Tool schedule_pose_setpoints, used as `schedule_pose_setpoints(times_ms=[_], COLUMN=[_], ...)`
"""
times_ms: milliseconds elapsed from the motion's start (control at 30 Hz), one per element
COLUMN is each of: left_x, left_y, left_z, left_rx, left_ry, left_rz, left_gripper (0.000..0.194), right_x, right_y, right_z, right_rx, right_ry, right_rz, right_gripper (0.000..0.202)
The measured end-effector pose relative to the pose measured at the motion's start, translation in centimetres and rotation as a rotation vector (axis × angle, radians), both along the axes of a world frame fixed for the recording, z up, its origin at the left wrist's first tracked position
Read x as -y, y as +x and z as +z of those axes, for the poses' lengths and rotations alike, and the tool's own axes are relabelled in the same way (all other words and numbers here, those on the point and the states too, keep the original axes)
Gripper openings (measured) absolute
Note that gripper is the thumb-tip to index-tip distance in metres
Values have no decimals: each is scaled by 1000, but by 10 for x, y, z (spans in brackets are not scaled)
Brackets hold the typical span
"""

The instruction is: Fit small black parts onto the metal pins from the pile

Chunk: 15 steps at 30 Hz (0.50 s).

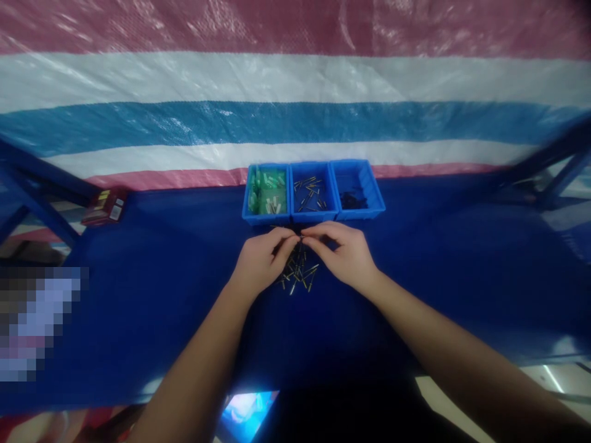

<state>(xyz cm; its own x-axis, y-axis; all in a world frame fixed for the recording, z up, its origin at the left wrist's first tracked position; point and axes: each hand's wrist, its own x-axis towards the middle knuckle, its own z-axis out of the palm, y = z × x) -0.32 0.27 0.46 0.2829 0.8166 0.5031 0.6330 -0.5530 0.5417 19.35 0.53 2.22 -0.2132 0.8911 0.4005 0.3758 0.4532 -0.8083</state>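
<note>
left hand: the left hand (264, 257) reaches in over the tabletop, thumb and forefinger pinched together on one side of a slim piece (301, 239), too small and dim to name more closely.
right hand: the right hand (349, 251) mirrors it, its own thumb and forefinger clamped on the same piece, so the fingertips of both hands nearly meet.
slim piece: between the two pinches, above a loose pile of thin metal rods (293, 287) on the blue tabletop (184, 277).
blue bins: three in a row, just beyond the hands. the left bin (266, 219) holds white pieces (273, 207) with green lining (266, 194); the middle bin (314, 216) holds scattered metal rods; the right bin (361, 214) holds small dark pieces (353, 200).
around: a dark red box (105, 206) at the far left; a striped tarp (295, 80) behind.
drop risk: so small a piece could slip if either pinch loosens, and be hard to pick out among the rods.
bump risk: knuckles close to the bins could nudge one if the hands lift carelessly.
scatter risk: a wrist brushing the pile could roll rods away.
</note>
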Motion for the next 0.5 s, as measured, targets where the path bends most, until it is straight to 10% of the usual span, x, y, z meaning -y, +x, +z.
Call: schedule_pose_setpoints(times_ms=[500], left_x=[0], left_y=[-1], left_z=[-1], left_rx=[-36], left_ry=[-48], left_rz=[7], left_gripper=[19], right_x=[1], right_y=[-1], right_z=[-1], right_rx=[-20], right_ry=[-40], right_rz=[31], right_gripper=[8])
